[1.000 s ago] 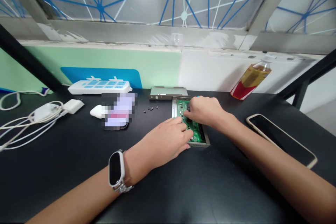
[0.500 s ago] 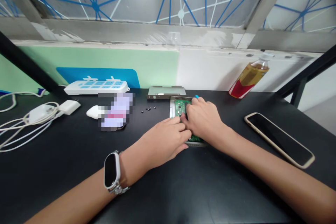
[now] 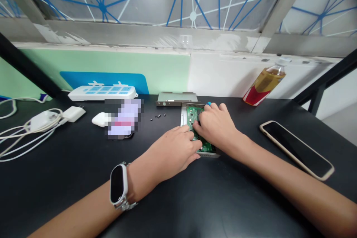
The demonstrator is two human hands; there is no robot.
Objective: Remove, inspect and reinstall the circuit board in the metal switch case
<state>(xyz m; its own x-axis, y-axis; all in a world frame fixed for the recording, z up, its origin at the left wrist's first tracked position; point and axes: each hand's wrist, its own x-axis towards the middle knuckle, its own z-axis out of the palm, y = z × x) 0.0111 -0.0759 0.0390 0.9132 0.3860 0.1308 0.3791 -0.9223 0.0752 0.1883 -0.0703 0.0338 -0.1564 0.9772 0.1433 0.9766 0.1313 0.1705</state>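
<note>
Two hands, left [image 3: 178, 148] and right [image 3: 216, 124], fingers curled, touching circuit board [image 3: 192, 116]

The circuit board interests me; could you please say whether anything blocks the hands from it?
Nothing visible does: the left hand and right hand are both at the circuit board, and the screws lie off to its left.

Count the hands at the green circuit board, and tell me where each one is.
2. The left hand is at the left side of the green circuit board; the right hand is over its right side. Neither is hidden.
</note>
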